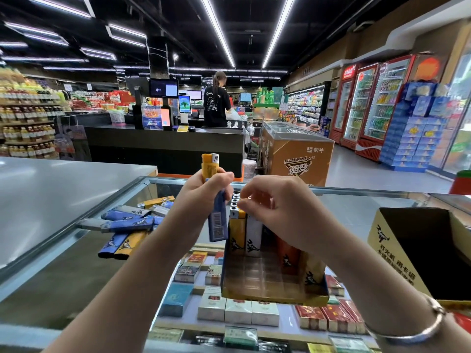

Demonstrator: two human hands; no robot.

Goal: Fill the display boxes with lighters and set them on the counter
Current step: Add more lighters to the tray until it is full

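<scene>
Head view: the left hand [201, 197] grips two lighters [212, 200] (one orange, one blue). The right hand [275, 205], fingers curled, pinches at lighters standing in the display box [275, 284] on the glass counter [76, 250]. Loose lighters [127, 222] lie left; an open carton [420, 253] sits right.

Glossy glass counter [356, 212]; printed cardboard display box [275, 289]; smooth plastic lighters [127, 222]; shiny metal bracelet [420, 327].
</scene>
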